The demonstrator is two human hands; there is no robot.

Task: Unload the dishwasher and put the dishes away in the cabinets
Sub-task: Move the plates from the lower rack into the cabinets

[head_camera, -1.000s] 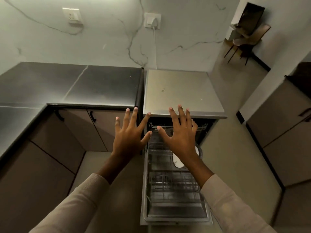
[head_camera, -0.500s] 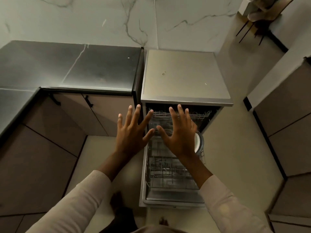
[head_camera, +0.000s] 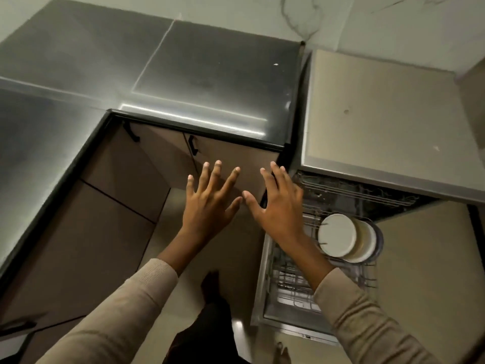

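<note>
Head view, the only one. Your left hand [head_camera: 207, 206] and right hand [head_camera: 280, 208] are both held out flat, palms down, fingers spread wide, holding nothing. They hover side by side, thumbs nearly touching, over the floor in front of the cabinet doors [head_camera: 236, 164]. This looks like a ready pose rather than a reach.

The dishwasher [head_camera: 380, 114] is to your right, its door [head_camera: 288, 320] dropped flat and the lower rack [head_camera: 286, 282] pulled out onto it. The plates [head_camera: 338, 235] stand on edge between the tines on the rack's far right side, just beside your right forearm, which is not touching them. Probably three, but the back ones overlap, so I can't tell for sure. The upper rack [head_camera: 354, 190] sits tucked under the dishwasher top, its contents too dark to read.

The cabinets under the countertop [head_camera: 210, 74] are closed, with handles toward the corner. Nothing is unloaded yet. The right hand is nearer the plates, so it is likely your grab.
</note>
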